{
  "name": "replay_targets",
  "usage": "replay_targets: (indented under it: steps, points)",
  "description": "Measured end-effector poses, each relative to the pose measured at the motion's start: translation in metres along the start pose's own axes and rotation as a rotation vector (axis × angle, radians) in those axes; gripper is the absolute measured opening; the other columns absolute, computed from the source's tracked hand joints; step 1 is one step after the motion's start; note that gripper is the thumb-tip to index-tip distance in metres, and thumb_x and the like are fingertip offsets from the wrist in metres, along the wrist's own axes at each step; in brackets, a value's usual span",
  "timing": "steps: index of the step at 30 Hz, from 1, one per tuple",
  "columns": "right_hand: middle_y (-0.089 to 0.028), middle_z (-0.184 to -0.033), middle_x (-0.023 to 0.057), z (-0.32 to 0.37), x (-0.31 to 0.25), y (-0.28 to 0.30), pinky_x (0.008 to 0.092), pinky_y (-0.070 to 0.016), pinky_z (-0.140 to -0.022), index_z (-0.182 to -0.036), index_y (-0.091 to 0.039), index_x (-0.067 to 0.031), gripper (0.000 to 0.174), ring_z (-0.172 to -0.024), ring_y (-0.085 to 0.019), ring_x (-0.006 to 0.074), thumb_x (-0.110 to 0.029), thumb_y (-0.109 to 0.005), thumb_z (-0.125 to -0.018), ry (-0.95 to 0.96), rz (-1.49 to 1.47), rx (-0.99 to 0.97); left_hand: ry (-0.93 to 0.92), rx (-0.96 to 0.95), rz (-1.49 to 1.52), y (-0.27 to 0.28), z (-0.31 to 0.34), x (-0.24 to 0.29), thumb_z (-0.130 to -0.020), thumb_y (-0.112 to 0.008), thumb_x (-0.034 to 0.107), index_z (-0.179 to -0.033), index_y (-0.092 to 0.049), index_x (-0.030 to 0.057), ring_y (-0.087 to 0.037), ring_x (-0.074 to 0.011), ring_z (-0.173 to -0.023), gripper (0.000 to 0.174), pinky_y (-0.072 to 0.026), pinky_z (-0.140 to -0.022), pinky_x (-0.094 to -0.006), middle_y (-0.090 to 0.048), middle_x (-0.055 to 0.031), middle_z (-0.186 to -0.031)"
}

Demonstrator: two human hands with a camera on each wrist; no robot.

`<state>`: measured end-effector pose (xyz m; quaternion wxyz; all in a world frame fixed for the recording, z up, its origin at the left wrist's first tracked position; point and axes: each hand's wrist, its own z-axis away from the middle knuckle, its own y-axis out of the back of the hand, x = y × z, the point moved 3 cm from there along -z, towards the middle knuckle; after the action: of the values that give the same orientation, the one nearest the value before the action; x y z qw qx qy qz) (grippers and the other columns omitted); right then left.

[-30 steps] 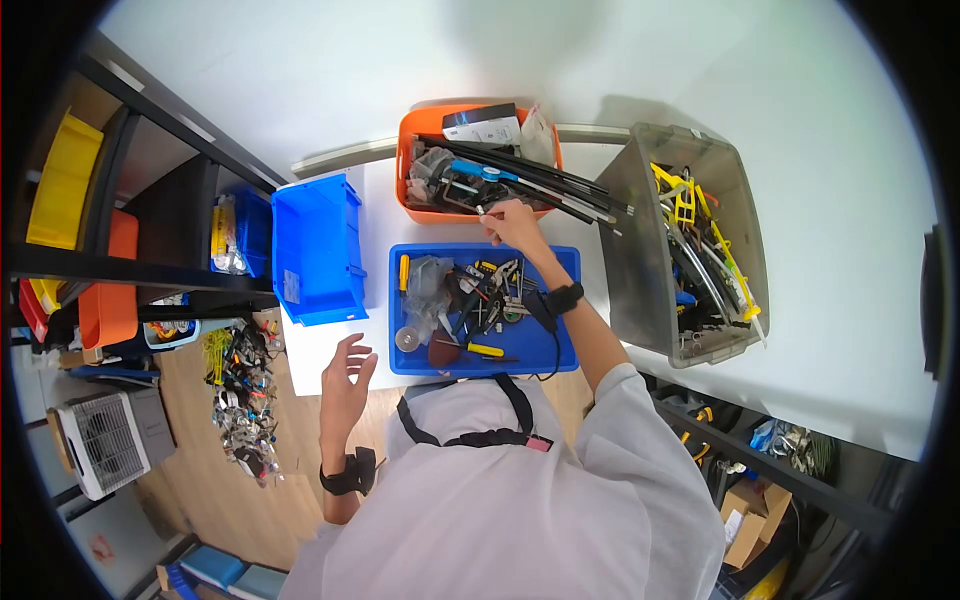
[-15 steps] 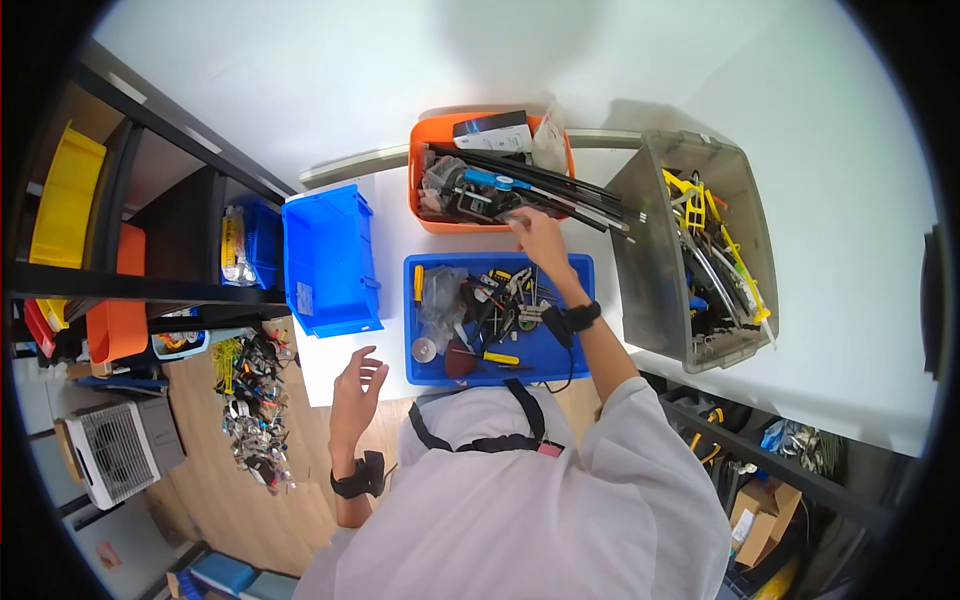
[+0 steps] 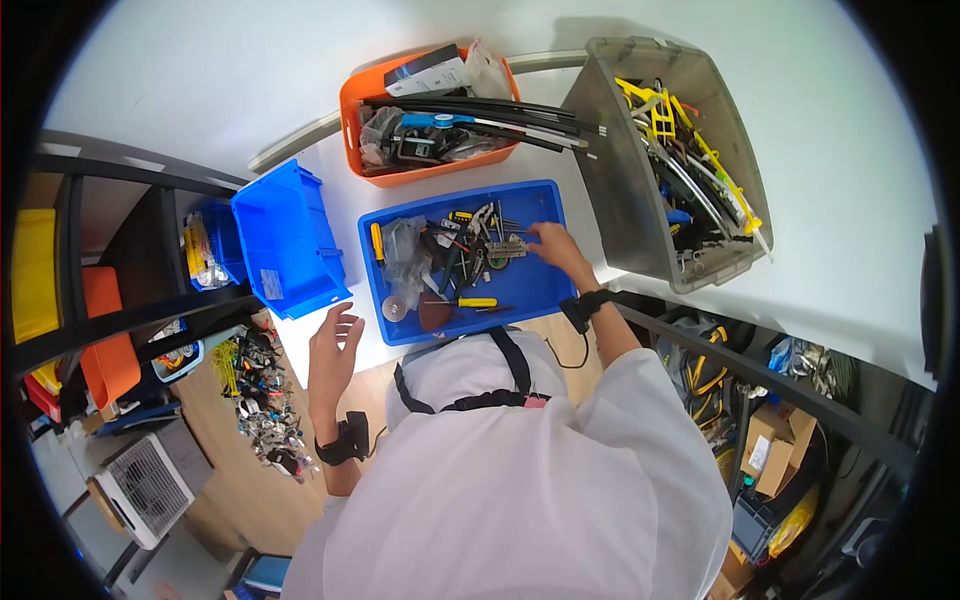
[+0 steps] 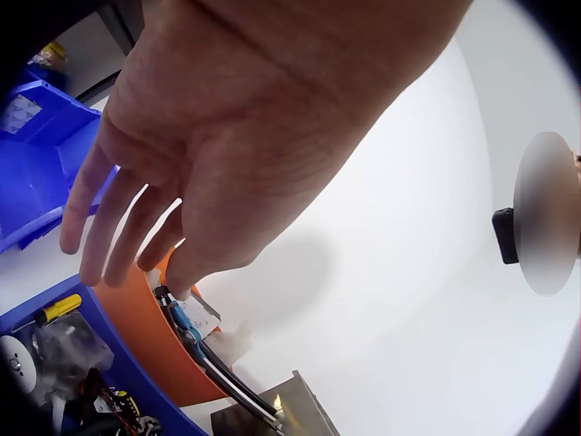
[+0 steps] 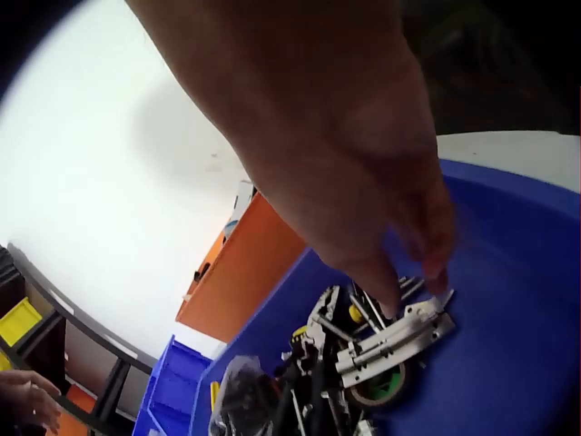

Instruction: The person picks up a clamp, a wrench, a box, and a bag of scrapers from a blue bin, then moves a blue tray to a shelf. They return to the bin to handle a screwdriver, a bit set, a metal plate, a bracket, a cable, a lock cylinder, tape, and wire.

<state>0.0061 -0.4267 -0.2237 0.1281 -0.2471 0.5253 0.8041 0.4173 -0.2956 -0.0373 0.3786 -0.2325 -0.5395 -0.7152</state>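
Note:
My right hand (image 3: 560,250) is over the right part of the blue tray (image 3: 545,300). Its thumb and fingertips pinch the end of a silvery slotted metal bracket (image 5: 395,345), which overlaps a round roll with a green inside (image 5: 381,386). Beside it lie a loose pile of hand tools (image 3: 465,245), a yellow-handled screwdriver (image 3: 477,302), a clear plastic bag (image 3: 402,245) and a pale round disc (image 3: 394,308). My left hand (image 3: 335,350) hovers by the table's front left edge, fingers loosely bent and holding nothing.
An orange bin (image 3: 430,172) behind the tray holds black rods that stick out to the right. A tall grey bin (image 3: 610,190) of yellow-handled tools stands at right, and a blue bin (image 3: 290,240) lies at left. Black shelving (image 3: 140,315) flanks the table's left side.
My right hand has come from the orange bin's front edge down into the blue tray, and the metal bracket now shows there. The head view has shifted; my left hand stays near the table edge.

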Motion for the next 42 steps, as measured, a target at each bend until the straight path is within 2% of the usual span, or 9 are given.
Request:
replay_targets:
  steps: [7,9,13,15,25,31,33,39,42]
  points:
    - [-0.056,-0.118,0.0158,0.005,-0.025,-0.032,0.0469,-0.0553,-0.08,-0.107,-0.065,-0.0045,0.033,-0.093,-0.067,0.0365,-0.015,-0.077,-0.078,0.087,0.169,0.033,0.013,-0.012,-0.015,-0.003,0.007,0.004,-0.097,-0.063,0.02,-0.127,-0.058,0.0018,-0.07,-0.0227,-0.086,0.034,-0.0552,-0.077,-0.0344,-0.072,-0.0148,-0.102]
    - [-0.056,-0.128,0.0261,0.003,-0.028,-0.043,0.0481,-0.0553,-0.079,-0.106,-0.064,-0.0008,0.034,-0.095,-0.068,0.0389,-0.011,-0.077,-0.077,0.138,0.243,0.004,0.019,-0.012,-0.023,-0.005,0.01,0.005,-0.098,-0.063,0.02,-0.127,-0.058,0.0017,-0.07,-0.0227,-0.087,0.035,-0.0552,-0.077,-0.0344,-0.072,-0.0148,-0.102]
    - [-0.055,-0.129,0.0289,0.004,-0.03,-0.058,0.048,-0.0559,-0.074,-0.105,-0.064,-0.0002,0.026,-0.09,-0.07,0.0384,-0.006,-0.068,-0.08,0.097,0.302,0.069,0.023,-0.018,-0.023,-0.008,0.017,0.004,-0.098,-0.062,0.02,-0.128,-0.058,0.0018,-0.07,-0.0232,-0.088,0.035,-0.0553,-0.077,-0.0343,-0.072,-0.0148,-0.102]
    - [-0.057,-0.123,0.0234,0.002,-0.024,-0.064,0.0505,-0.0547,-0.076,-0.105,-0.063,-0.0007,0.03,-0.088,-0.069,0.0381,-0.011,-0.073,-0.079,0.056,0.318,0.168,0.025,-0.022,-0.024,-0.01,0.018,0.002,-0.098,-0.062,0.02,-0.128,-0.057,0.0019,-0.07,-0.0234,-0.089,0.036,-0.0554,-0.077,-0.0343,-0.072,-0.0148,-0.103]
    - [-0.063,-0.117,0.02,0.005,-0.014,-0.059,0.046,-0.053,-0.072,-0.102,-0.065,-0.0039,0.035,-0.089,-0.07,0.0367,-0.017,-0.08,-0.073,0.167,0.368,0.086,0.033,-0.053,-0.01,-0.014,0.023,0.006,-0.098,-0.062,0.02,-0.129,-0.056,0.0011,-0.07,-0.0241,-0.09,0.037,-0.0553,-0.078,-0.0349,-0.071,-0.0162,-0.103]
    - [-0.072,-0.089,0.0171,0.005,-0.017,-0.034,0.0435,-0.0531,-0.071,-0.094,-0.075,-0.0022,0.035,-0.087,-0.071,0.0296,-0.028,-0.085,-0.072,-0.046,0.08,-0.217,0.02,-0.059,-0.021,-0.015,0.022,0.007,-0.098,-0.062,0.02,-0.129,-0.056,0.0008,-0.07,-0.0249,-0.089,0.037,-0.0554,-0.078,-0.0354,-0.071,-0.0164,-0.103]
    - [-0.071,-0.079,0.0117,0.001,-0.01,-0.038,0.0359,-0.0499,-0.062,-0.097,-0.078,-0.0032,0.037,-0.071,-0.067,0.021,-0.031,-0.084,-0.074,-0.006,-0.2,-0.339,0.016,-0.059,-0.017,-0.017,0.019,0.008,-0.098,-0.063,0.02,-0.129,-0.056,0.0008,-0.07,-0.025,-0.089,0.037,-0.0555,-0.078,-0.0355,-0.071,-0.0164,-0.103]
    - [-0.06,-0.073,-0.0009,0.03,-0.092,0.032,0.0232,-0.0319,-0.05,-0.1,-0.077,-0.0041,0.03,-0.054,-0.041,0.007,-0.029,-0.075,-0.084,0.036,-0.804,-0.615,-0.048,-0.1,0.02,-0.026,0.005,0.029,-0.096,-0.064,0.018,-0.126,-0.058,-0.0002,-0.071,-0.0254,-0.089,0.036,-0.0556,-0.077,-0.0353,-0.071,-0.0168,-0.102]
    - [-0.068,-0.081,0.0023,0.034,-0.113,0.057,0.021,-0.0322,-0.048,-0.104,-0.075,-0.0042,0.028,-0.053,-0.043,0.0045,-0.028,-0.071,-0.089,0.093,-0.985,-0.726,-0.117,-0.141,0.072,-0.027,-0.004,0.052,-0.096,-0.065,0.017,-0.125,-0.059,-0.0007,-0.071,-0.0257,-0.089,0.035,-0.0551,-0.079,-0.0352,-0.071,-0.0171,-0.102]
